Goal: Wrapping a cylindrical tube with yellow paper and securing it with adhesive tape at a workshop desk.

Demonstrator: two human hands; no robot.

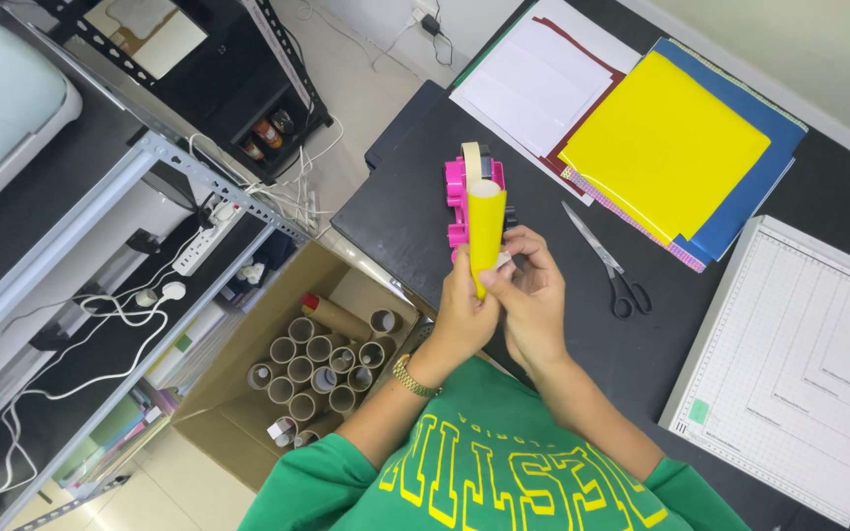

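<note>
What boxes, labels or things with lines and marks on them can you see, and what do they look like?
Cardboard box: on the floor left of the table, brown, open, full of upright cardboard tubes.
Cutting mat: right on the black table, white rectangle with a grey grid and a small green patch.
Small bottles: low on the dark shelf, red-orange labels.

Yellow paper roll (487,228) smooth, matt; pink dispenser (458,195) glossy plastic; scissors (606,261) metal blades.
</note>
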